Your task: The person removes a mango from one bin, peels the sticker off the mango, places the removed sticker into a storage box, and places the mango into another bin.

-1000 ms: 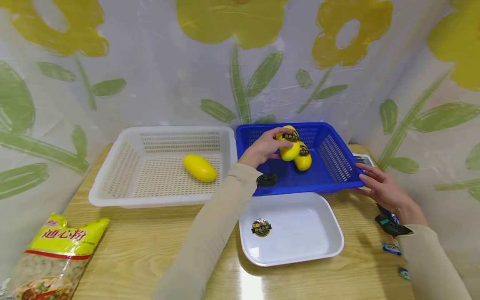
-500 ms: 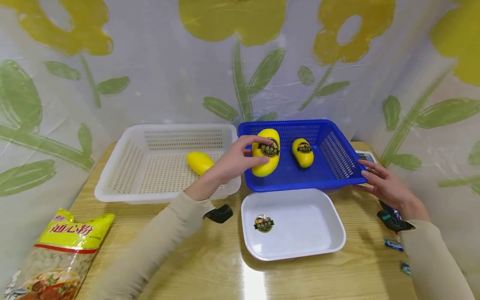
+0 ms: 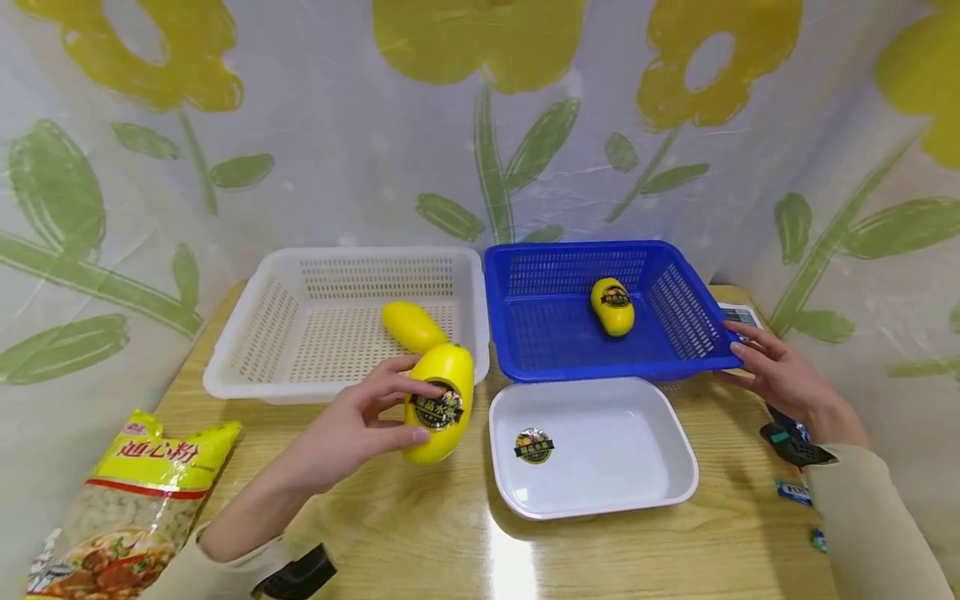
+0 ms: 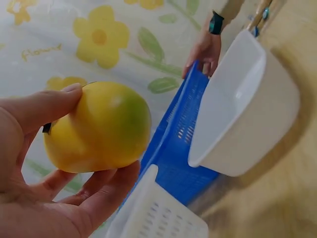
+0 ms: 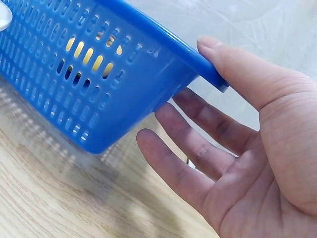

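My left hand (image 3: 348,425) holds a yellow mango (image 3: 441,408) with a dark label, over the table in front of the white basket (image 3: 270,390). Thumb and fingers press it from opposite sides; in the left wrist view the mango (image 4: 106,126) shows a greenish patch. A plain yellow mango (image 3: 411,323) lies in the white basket, partly overlapped by the held one. Another labelled mango (image 3: 613,308) lies in the blue basket (image 3: 540,350). My right hand (image 3: 787,379) grips that basket's right front corner, thumb (image 5: 233,64) on the rim and fingers below it.
A white tray (image 3: 600,450) with a round label inside stands before the blue basket. At the left front lies a yellow-topped food bag (image 3: 142,492). Small wrapped packets (image 3: 793,492) lie by the right forearm. A flowered curtain (image 3: 360,167) hangs behind the baskets.
My left hand has lifted the labelled mango out of the blue basket and carried it left and toward me. The right hand stays at the basket's corner.
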The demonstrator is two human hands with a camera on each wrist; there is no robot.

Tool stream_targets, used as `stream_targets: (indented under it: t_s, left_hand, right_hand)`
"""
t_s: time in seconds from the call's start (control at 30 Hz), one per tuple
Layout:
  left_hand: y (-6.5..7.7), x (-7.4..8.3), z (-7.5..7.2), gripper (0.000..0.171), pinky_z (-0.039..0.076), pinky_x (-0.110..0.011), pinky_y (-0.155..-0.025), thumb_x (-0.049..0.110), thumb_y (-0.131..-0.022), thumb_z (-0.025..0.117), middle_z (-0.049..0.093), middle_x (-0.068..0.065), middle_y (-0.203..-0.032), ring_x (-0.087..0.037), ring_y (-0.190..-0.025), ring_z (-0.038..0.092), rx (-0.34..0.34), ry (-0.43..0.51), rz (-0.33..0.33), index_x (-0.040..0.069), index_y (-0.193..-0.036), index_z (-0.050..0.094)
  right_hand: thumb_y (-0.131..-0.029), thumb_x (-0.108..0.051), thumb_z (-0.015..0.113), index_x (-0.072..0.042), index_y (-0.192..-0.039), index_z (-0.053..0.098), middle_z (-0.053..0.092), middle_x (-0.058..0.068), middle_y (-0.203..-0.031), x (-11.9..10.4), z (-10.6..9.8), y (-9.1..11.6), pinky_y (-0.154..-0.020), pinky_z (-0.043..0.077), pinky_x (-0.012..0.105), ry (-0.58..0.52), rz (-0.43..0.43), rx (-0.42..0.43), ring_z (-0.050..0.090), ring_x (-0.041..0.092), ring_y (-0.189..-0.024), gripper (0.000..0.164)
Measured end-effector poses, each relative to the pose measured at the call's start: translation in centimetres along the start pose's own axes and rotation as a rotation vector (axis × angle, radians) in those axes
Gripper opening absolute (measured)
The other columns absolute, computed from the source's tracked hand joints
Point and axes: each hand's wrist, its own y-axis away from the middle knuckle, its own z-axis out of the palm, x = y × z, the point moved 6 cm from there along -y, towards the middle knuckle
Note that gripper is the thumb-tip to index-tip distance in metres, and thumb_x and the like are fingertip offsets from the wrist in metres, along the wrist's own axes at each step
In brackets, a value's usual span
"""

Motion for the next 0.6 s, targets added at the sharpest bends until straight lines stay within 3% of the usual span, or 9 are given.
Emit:
stream_targets:
  t_s: [0.13,0.3,0.43,0.6]
  left_hand:
    - [2.2,-1.2,-0.1,0.035,0.049,-0.033,-0.098,0.021,-0.088,0.075,0.025,-0.006,-0.156,-0.044,-0.135,0.037,-0.01,-0.047,-0.019,0.023,-0.121,0.066]
    - [3.6,-3.9,0.6,0.034,0.05,-0.029,-0.092,0.026,-0.086,0.076,0.031,-0.008,-0.153,-0.042,-0.13,0.043,-0.083,-0.106,-0.118,0.028,-0.12,0.067]
    - [4.0,-6.0,1.2,0.033,0.049,-0.033,-0.093,0.029,-0.086,0.076,0.029,-0.013,-0.153,-0.039,-0.129,0.044,-0.106,-0.137,-0.178,0.029,-0.118,0.068]
    - [3.9,-7.5,1.2,0.034,0.045,-0.049,-0.099,0.028,-0.086,0.076,0.028,-0.019,-0.153,-0.042,-0.127,0.044,-0.078,-0.132,-0.184,0.026,-0.119,0.068]
  right_hand:
    - [-0.105,0.002,0.027,-0.008,-0.148,0.04,0.06,0.006,-0.131,0.0,0.1,0.0,-0.091,0.053,0.037,0.016,-0.004,-0.003,0.065,0.022,-0.111,0.045]
    - [-0.106,0.002,0.025,-0.009,-0.148,0.04,0.06,0.006,-0.132,-0.1,0.3,0.2,-0.091,0.053,0.036,0.011,-0.011,-0.006,0.065,0.022,-0.111,0.046]
    - [-0.106,0.001,0.027,-0.009,-0.147,0.042,0.061,0.006,-0.131,-0.2,0.3,0.3,-0.091,0.054,0.037,0.01,-0.009,0.006,0.065,0.022,-0.11,0.045]
    - [-0.105,0.002,0.028,-0.009,-0.146,0.043,0.06,0.006,-0.131,-0.1,0.2,0.3,-0.091,0.054,0.039,0.015,-0.016,0.019,0.065,0.022,-0.11,0.045]
